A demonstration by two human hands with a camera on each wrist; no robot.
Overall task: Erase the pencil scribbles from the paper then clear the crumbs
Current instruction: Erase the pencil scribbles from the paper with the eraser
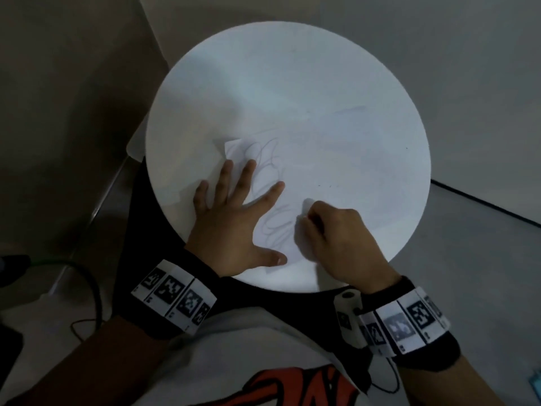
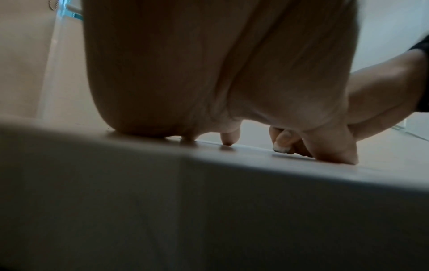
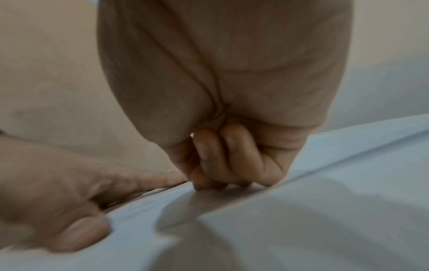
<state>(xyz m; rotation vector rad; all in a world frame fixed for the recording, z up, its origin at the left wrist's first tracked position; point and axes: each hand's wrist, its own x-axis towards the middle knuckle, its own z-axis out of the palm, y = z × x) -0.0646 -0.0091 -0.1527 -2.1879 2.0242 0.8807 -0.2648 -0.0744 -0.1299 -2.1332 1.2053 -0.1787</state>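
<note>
Pressing flat with spread fingers, the left hand (image 1: 231,218) pins the scribbled white paper sheet (image 1: 265,171) to the round white desk (image 1: 292,83); beside it, the right hand (image 1: 330,238) pinches a small white eraser (image 1: 306,207).

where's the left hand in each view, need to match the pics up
Head: left hand lies flat with spread fingers on the paper, left of centre.
Left wrist: it fills the upper middle, fingertips down.
Right wrist: it sits at lower left, thumb pressing the sheet.
Shared landmark: the white round table.
</note>
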